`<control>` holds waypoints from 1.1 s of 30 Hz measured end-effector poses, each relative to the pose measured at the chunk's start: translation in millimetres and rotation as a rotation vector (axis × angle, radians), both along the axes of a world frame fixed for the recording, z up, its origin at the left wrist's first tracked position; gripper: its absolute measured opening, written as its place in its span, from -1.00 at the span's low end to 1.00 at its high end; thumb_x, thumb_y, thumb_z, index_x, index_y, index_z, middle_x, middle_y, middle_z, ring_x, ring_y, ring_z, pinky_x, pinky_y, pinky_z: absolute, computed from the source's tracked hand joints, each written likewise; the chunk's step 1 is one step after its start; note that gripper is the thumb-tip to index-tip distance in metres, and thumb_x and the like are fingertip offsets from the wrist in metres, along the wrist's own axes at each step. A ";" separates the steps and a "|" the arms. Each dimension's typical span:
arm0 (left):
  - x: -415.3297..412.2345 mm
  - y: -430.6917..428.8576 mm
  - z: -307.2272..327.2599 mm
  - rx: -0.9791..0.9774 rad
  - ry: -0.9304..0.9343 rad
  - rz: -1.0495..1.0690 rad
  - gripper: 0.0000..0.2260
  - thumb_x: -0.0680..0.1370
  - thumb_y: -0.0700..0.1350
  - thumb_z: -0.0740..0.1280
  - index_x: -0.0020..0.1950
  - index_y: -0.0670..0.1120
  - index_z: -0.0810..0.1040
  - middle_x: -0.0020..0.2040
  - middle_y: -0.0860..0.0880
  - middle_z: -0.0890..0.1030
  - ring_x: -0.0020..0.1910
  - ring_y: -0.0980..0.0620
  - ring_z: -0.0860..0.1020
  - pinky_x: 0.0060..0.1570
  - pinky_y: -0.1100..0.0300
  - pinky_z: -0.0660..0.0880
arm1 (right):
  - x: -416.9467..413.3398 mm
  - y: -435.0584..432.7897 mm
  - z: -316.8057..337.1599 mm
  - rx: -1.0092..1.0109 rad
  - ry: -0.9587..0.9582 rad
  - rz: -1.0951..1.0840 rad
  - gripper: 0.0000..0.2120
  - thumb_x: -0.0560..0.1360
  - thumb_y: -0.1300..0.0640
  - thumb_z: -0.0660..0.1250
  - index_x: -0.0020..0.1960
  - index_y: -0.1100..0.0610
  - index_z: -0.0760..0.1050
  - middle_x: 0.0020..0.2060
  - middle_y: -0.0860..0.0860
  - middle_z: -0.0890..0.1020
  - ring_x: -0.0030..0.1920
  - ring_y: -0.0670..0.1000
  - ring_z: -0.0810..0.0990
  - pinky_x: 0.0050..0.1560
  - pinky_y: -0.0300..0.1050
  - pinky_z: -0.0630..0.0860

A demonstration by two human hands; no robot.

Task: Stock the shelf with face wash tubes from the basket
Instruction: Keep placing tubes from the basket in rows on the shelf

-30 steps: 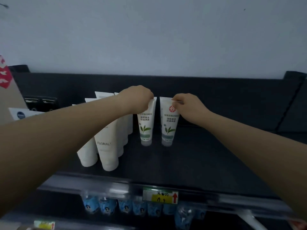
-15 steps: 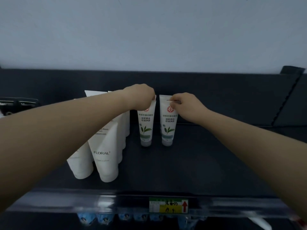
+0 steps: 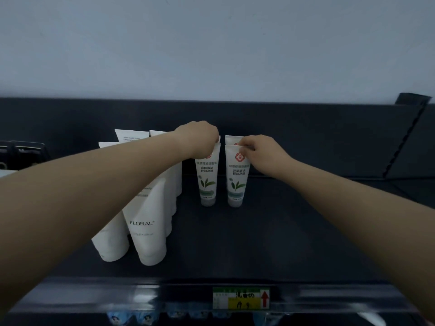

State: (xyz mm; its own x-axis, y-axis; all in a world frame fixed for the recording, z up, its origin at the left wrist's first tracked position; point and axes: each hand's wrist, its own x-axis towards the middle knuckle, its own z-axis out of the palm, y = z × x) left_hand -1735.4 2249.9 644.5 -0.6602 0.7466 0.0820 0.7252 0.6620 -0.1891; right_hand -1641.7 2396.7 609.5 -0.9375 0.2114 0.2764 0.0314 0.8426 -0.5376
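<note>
Two white face wash tubes with green leaf prints stand cap-down side by side on the dark shelf (image 3: 294, 231). My left hand (image 3: 200, 140) grips the top of the left tube (image 3: 208, 182). My right hand (image 3: 261, 152) pinches the top edge of the right tube (image 3: 236, 184). Behind each front tube the crimped top of another such tube shows. The basket is out of view.
Several larger white tubes, one marked FLORAL (image 3: 148, 227), stand in rows to the left under my left forearm. A price tag (image 3: 241, 298) hangs on the shelf's front rail. Blue packets (image 3: 146, 318) show on the lower shelf. Dark boxes (image 3: 21, 152) sit at far left.
The view has shifted up and closer, so the lower shelf has mostly dropped out of sight. Both hands stay on the tops of the two green-leaf tubes, which stand upright now.
</note>
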 end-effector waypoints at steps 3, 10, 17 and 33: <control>0.0 0.6 -0.5 0.020 -0.010 -0.004 -0.87 0.54 -0.26 0.18 -0.08 -0.10 0.51 -0.16 -0.06 0.51 -0.18 -0.08 0.51 -0.24 0.11 0.43 | 0.1 0.3 -1.0 -0.008 0.001 -0.006 -0.80 0.61 0.16 0.15 0.08 0.11 0.55 -0.02 0.02 0.60 -0.04 0.00 0.57 -0.21 -0.20 0.44; 0.9 3.7 0.7 0.009 -0.049 0.016 -0.85 0.56 -0.24 0.19 0.01 -0.14 0.55 -0.14 -0.07 0.55 -0.18 -0.06 0.52 -0.26 0.11 0.43 | 0.8 -0.9 -0.1 -0.031 0.017 0.000 -0.84 0.59 0.15 0.18 0.09 0.10 0.51 0.02 0.01 0.58 -0.10 -0.08 0.54 -0.29 -0.26 0.43; 4.9 2.0 1.6 0.001 -0.034 0.028 -0.84 0.56 -0.24 0.19 0.03 -0.14 0.55 -0.11 -0.08 0.58 -0.16 -0.07 0.56 -0.24 0.10 0.46 | 3.7 -4.6 2.8 -0.033 0.046 -0.001 -0.80 0.59 0.10 0.23 0.19 0.08 0.47 0.12 -0.02 0.55 0.01 -0.10 0.50 -0.19 -0.29 0.43; 35.8 -5.9 10.9 0.110 0.049 0.074 -0.64 0.59 0.08 0.15 0.27 -0.11 0.45 0.14 -0.07 0.54 0.08 -0.07 0.53 0.04 -0.03 0.53 | 18.8 -10.7 8.3 0.250 0.085 -0.023 -0.60 0.62 0.00 0.10 0.42 0.09 0.30 0.35 0.06 0.38 0.33 0.06 0.36 0.32 0.05 0.35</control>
